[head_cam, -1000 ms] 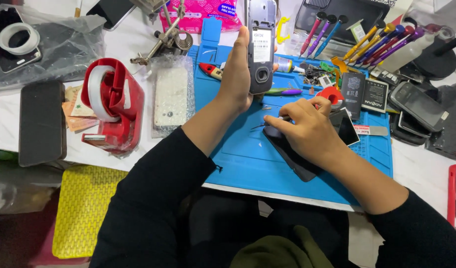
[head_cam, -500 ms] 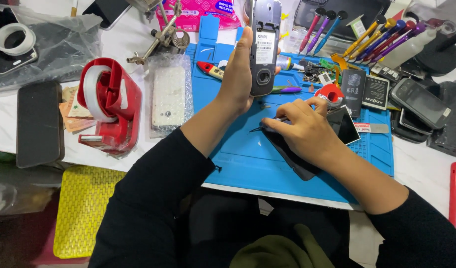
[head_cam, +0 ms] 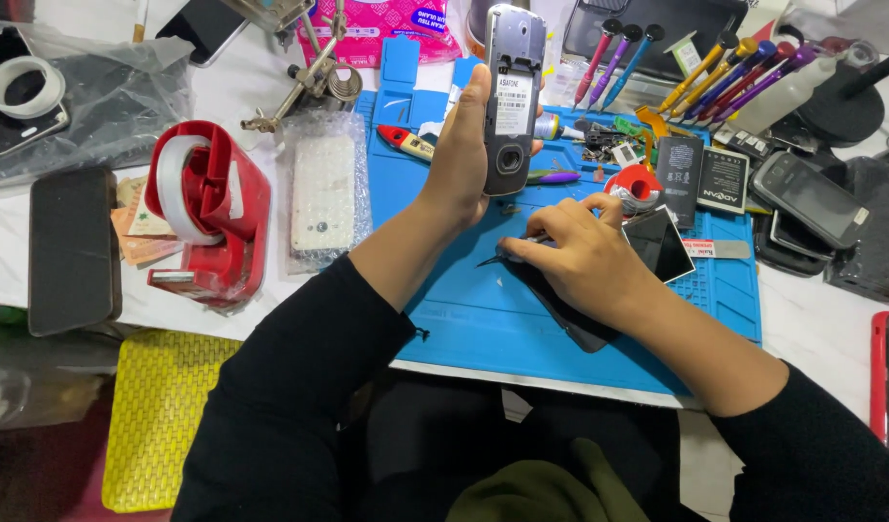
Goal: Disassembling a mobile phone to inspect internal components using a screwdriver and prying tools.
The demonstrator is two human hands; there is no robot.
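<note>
My left hand [head_cam: 461, 164] holds a grey phone [head_cam: 513, 97] upright above the blue work mat [head_cam: 464, 324]. The phone's back cover is off, showing a white label and a round camera. My right hand [head_cam: 582, 259] rests low on the mat and pinches a thin dark pointed tool [head_cam: 495, 259], its tip pointing left. Under this hand lies a flat black phone part [head_cam: 572, 327]. A small dark screen [head_cam: 663, 244] sits just right of the fingers.
A red tape dispenser [head_cam: 208, 208], a bubble-wrapped white phone [head_cam: 323, 198] and a black phone [head_cam: 70, 249] lie left of the mat. Coloured screwdrivers [head_cam: 700, 77], two black batteries [head_cam: 700, 176] and more phones [head_cam: 810, 198] crowd the right. A yellow mat [head_cam: 159, 416] lies below left.
Both hands keep nearly the same pose. The right hand with the tool has edged slightly left on the mat, and the raised phone stays up.
</note>
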